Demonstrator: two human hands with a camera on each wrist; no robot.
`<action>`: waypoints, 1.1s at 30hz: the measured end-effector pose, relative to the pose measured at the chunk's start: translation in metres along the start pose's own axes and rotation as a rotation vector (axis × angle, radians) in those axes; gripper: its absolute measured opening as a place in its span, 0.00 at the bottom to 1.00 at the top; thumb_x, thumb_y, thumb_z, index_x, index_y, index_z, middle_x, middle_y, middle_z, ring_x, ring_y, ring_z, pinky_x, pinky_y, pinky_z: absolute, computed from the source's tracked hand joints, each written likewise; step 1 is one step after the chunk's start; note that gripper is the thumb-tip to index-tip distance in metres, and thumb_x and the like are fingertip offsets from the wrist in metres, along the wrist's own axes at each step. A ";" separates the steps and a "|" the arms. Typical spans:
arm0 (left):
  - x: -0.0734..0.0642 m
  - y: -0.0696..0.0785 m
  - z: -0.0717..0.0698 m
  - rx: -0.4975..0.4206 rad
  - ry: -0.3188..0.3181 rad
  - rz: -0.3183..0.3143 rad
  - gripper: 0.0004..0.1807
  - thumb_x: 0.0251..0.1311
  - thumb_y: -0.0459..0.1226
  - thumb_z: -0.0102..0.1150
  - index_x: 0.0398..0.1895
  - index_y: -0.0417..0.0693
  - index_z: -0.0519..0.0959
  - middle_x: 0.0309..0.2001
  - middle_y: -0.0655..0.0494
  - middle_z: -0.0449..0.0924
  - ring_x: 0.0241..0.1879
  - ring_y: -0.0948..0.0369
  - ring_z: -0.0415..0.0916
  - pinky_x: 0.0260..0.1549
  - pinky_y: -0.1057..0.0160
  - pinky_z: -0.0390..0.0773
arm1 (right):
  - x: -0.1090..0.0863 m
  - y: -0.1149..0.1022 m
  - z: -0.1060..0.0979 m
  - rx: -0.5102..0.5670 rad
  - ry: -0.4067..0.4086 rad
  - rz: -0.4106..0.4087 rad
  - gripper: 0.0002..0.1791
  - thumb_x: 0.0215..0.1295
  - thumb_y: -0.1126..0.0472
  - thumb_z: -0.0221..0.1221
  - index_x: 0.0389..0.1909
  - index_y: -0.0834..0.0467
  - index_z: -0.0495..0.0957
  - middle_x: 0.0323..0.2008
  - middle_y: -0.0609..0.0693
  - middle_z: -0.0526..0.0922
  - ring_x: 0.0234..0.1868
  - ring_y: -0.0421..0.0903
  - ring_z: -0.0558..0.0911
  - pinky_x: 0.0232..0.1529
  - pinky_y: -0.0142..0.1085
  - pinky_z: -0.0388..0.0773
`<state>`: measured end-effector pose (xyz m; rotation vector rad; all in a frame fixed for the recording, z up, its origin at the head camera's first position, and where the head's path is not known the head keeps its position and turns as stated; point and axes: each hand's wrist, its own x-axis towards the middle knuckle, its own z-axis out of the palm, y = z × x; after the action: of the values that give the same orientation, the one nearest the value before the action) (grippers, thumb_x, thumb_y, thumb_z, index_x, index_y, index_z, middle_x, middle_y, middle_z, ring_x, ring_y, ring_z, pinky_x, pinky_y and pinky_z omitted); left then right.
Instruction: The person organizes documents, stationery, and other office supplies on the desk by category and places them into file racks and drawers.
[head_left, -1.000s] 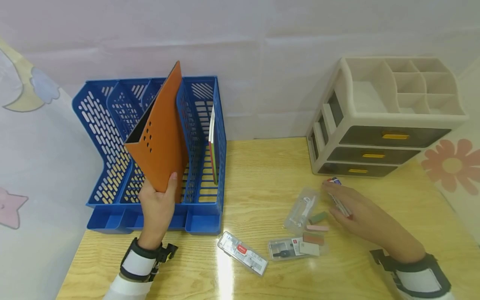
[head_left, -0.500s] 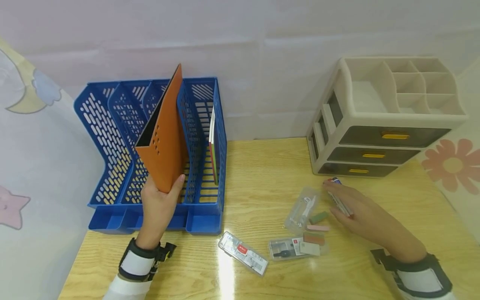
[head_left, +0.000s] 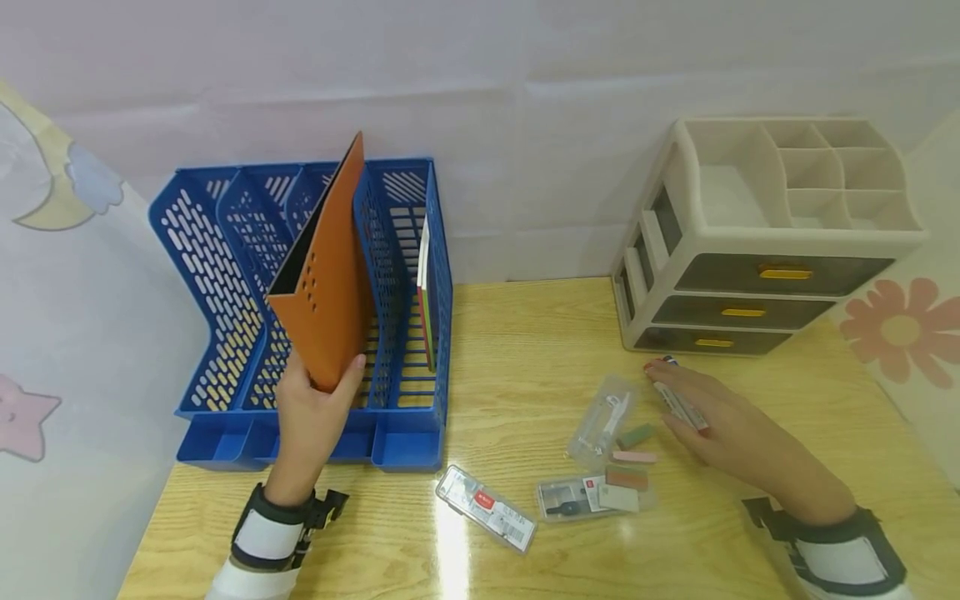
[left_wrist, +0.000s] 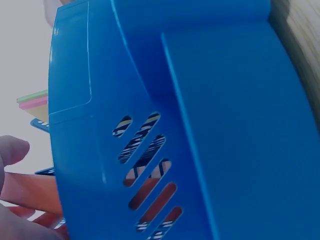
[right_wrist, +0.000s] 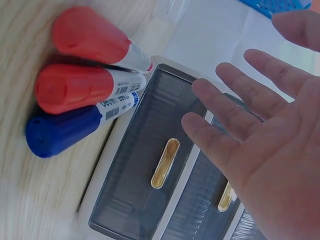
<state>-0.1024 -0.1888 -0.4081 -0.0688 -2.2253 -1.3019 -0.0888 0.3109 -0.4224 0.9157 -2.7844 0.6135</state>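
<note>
We read no words. Head, 6 o'clock: red label [head_left: 484, 499] on clear case [head_left: 467, 490], too small. Right wrist, 9 o'clock: blue marker [right_wrist: 65, 131], print blurred.

From the head view, we cannot see most fingers of the left hand [head_left: 313, 415], hidden behind the orange folder [head_left: 327, 287]; the left wrist view crops that hand. We see the markers [right_wrist: 75, 88] largely covered by the right hand [head_left: 723, 422] from above. We cannot read the plastic case's [head_left: 486, 509] smallest print.
</note>
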 end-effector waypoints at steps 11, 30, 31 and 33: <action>-0.001 0.026 -0.022 -0.102 0.104 0.202 0.43 0.58 0.23 0.67 0.78 0.43 0.64 0.74 0.47 0.69 0.72 0.54 0.69 0.69 0.64 0.72 | -0.003 0.005 -0.006 0.011 -0.006 0.078 0.39 0.61 0.66 0.69 0.74 0.62 0.67 0.68 0.65 0.74 0.64 0.67 0.75 0.69 0.13 0.41; -0.011 0.081 -0.002 -0.035 0.454 0.687 0.29 0.66 0.48 0.65 0.53 0.28 0.78 0.56 0.33 0.81 0.62 0.42 0.75 0.71 0.51 0.72 | 0.002 0.012 -0.035 0.016 0.241 0.104 0.35 0.57 0.73 0.67 0.68 0.59 0.75 0.64 0.63 0.79 0.72 0.20 0.60 0.70 0.14 0.51; -0.011 0.083 0.001 -0.040 0.444 0.703 0.28 0.67 0.48 0.65 0.52 0.27 0.79 0.55 0.34 0.82 0.61 0.43 0.76 0.70 0.53 0.72 | 0.003 0.013 -0.037 0.013 0.258 0.110 0.35 0.57 0.73 0.67 0.68 0.60 0.75 0.64 0.63 0.79 0.71 0.19 0.60 0.70 0.14 0.51; -0.012 0.086 0.008 -0.044 0.409 0.742 0.26 0.68 0.46 0.64 0.50 0.27 0.80 0.54 0.35 0.83 0.59 0.43 0.78 0.68 0.56 0.74 | 0.004 0.015 -0.041 0.012 0.288 0.128 0.34 0.58 0.74 0.65 0.69 0.58 0.75 0.62 0.63 0.80 0.69 0.18 0.62 0.69 0.14 0.52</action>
<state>-0.0692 -0.1343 -0.3488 -0.5389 -1.5839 -0.8488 -0.1005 0.3368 -0.3892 0.5985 -2.5945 0.7187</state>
